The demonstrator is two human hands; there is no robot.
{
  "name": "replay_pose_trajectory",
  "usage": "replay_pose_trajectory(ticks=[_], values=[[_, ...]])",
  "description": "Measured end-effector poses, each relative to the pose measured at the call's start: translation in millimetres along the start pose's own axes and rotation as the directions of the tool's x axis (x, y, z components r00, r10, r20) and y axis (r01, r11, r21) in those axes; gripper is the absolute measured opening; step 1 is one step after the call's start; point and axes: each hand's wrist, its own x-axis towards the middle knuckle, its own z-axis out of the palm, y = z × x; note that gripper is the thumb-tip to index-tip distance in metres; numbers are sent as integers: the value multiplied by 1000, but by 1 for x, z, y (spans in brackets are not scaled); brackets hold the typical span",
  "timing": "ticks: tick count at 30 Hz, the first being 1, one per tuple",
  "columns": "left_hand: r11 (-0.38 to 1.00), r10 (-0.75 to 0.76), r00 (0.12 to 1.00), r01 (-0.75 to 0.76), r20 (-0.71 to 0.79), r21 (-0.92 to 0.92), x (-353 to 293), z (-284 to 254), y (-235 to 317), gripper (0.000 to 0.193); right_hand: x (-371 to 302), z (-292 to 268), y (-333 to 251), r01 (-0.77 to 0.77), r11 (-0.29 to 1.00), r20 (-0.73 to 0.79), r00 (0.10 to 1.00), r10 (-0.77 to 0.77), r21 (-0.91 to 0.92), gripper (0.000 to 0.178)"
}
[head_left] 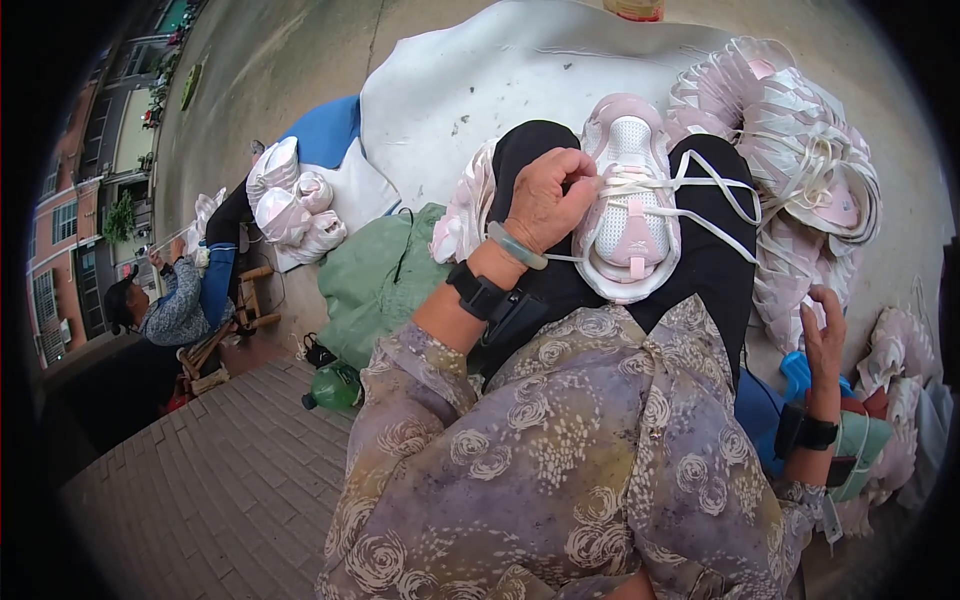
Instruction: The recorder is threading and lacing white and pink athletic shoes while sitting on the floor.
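A pink and white sneaker lies across my lap, its toe pointing away from me. White shoelace crosses its upper, and loose loops trail over my right thigh. My left hand is closed at the shoe's left side, fingertips pinched where a lace meets them. Off to the right, my right hand is raised with thumb and fingers apart, holding nothing that I can make out. It is nearest to a bundle of pink and white shoe uppers with white laces.
White sheeting covers the ground ahead. A green sack and a green bottle lie at my left. Bagged pale shoe pieces sit farther left, near another seated person. A blue plastic item is below my right hand.
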Motion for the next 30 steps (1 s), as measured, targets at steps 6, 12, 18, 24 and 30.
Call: replay_pose_trajectory(ticks=[6,12,18,24,30], values=[[833,318,942,-331,106,443,-7,11,16,16,60,52,-94,298,942,62,949,-310,154,24],[741,401,905,-412,144,529,-9,24,24,22,91,87,-146,408,912,171,896,-410,47,21],[730,447,874,-479,190,488,-15,21,18,23,118,96,-149,-155,944,665,743,-81,290,50],[782,453,877,-478,160,401,-15,17,10,23,134,93,-154,-528,837,955,297,24,143,42],[729,479,857,-509,189,457,-18,17,11,25,133,90,-156,-622,768,935,344,90,155,34]])
